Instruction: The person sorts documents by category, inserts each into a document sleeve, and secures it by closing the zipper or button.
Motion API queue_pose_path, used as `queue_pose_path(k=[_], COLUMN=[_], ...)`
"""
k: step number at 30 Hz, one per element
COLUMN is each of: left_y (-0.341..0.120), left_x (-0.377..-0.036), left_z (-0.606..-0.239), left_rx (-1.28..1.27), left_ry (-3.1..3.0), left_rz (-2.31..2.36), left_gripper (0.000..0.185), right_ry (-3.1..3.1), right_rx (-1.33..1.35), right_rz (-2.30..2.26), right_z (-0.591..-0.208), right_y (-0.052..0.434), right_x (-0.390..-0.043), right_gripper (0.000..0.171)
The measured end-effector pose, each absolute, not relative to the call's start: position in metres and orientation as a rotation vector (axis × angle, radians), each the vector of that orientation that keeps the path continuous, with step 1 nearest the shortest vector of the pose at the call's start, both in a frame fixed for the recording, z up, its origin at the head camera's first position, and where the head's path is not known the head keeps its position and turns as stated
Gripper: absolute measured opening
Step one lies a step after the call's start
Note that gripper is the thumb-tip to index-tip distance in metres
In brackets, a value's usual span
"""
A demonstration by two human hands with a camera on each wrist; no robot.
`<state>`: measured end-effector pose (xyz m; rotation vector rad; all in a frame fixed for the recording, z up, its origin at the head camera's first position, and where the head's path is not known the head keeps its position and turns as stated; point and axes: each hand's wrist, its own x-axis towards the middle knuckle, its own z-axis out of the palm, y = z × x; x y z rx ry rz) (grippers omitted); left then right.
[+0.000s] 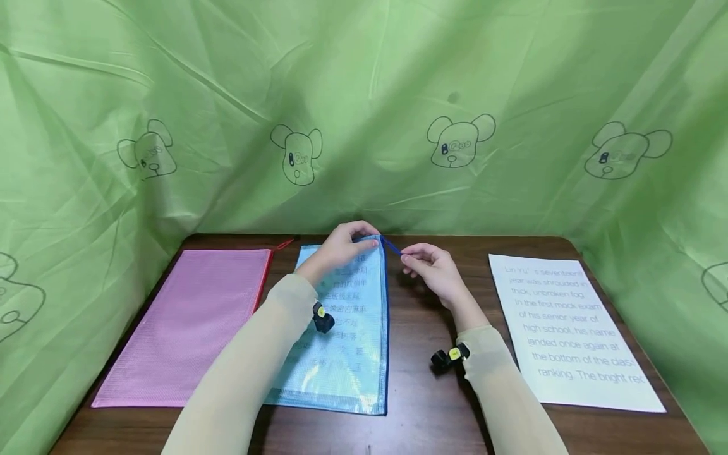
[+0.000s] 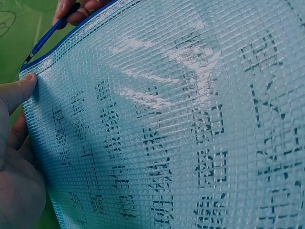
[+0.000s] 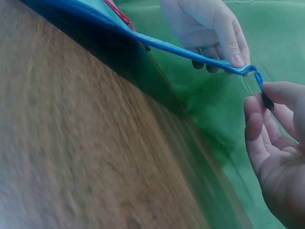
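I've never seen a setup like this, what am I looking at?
No machine here: just a person's bare left hand and right hand, with a small camera on each wrist. The wide picture comes from the head, looking forward and down; the close-ups come from the two wrists. On the brown table lie a pink pouch on the left and a printed sheet on the right. Between them, the left hand grips a top corner of a blue pouch, printed text showing through, while the right hand pinches its blue cord.
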<state>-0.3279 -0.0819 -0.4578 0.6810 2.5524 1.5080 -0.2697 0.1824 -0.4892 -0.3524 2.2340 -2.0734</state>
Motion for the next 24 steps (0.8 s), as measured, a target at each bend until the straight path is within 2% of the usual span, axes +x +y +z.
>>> queue_pose_path(k=[19, 24], left_y=[-0.097, -0.093], left_x=[-0.330, -0.331], left_z=[-0.454, -0.454], left_rx=[0.691, 0.746], left_ry=[2.552, 2.520], left_rz=[1.549, 1.504], left_gripper=[0.012, 0.012], right_ry=[2.325, 2.349], right_rx=[-0.380, -0.287], right_rz=[-1.944, -1.868], right_z=[-0.467, -0.469], right_y=[0.156, 0.157], right_x=[-0.253, -0.246], right_gripper=[0.017, 0.015])
